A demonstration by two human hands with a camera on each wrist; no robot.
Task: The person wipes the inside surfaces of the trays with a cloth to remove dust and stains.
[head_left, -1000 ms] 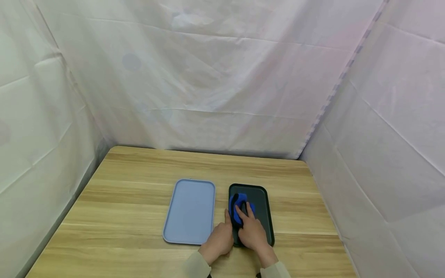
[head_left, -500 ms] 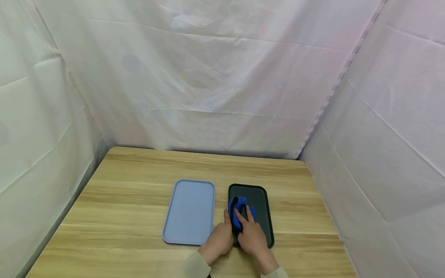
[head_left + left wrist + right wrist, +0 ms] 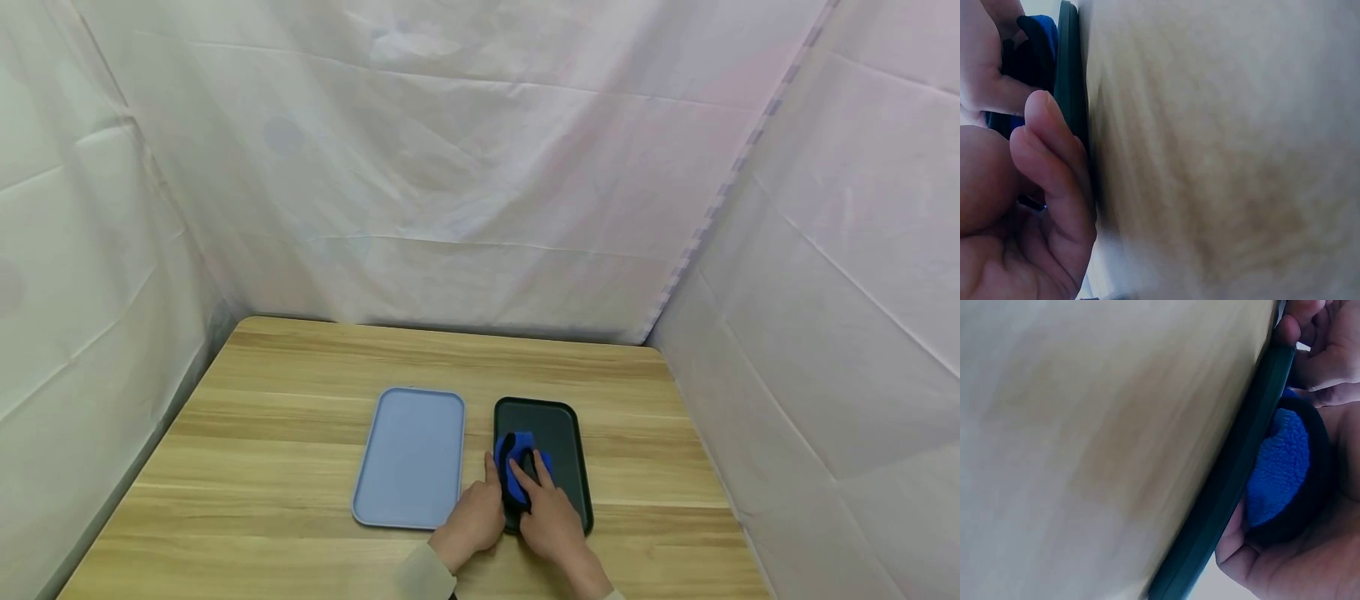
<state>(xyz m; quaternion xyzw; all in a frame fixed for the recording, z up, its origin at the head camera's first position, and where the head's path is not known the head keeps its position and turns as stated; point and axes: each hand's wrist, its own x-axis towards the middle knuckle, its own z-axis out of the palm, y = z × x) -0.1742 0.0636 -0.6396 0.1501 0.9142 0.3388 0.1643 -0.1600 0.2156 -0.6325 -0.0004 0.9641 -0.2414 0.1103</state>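
Observation:
A dark green rectangular tray (image 3: pixel 562 429) lies on the table, right of centre in the head view. My left hand (image 3: pixel 476 512) holds it at its near left corner, index finger stretched along the left rim and other fingers curled by the side. A bunched blue cloth (image 3: pixel 1279 469) with a black border sits on the tray's left half. My right hand (image 3: pixel 553 518) grips this cloth and presses it down, index and middle fingers spread over it. In the right wrist view the cloth bulges out beside the palm. The hand hides part of the cloth and the tray's near end.
To the left of the dark tray lies a light blue tray (image 3: pixel 411 458), its near right corner close to my left wrist. Both rest on a wood-grain table (image 3: pixel 262 467). White fabric (image 3: pixel 465 167) hangs behind and on both sides.
My right hand has slid the cloth a little toward the near end of the dark tray. My left hand and both trays stay in place.

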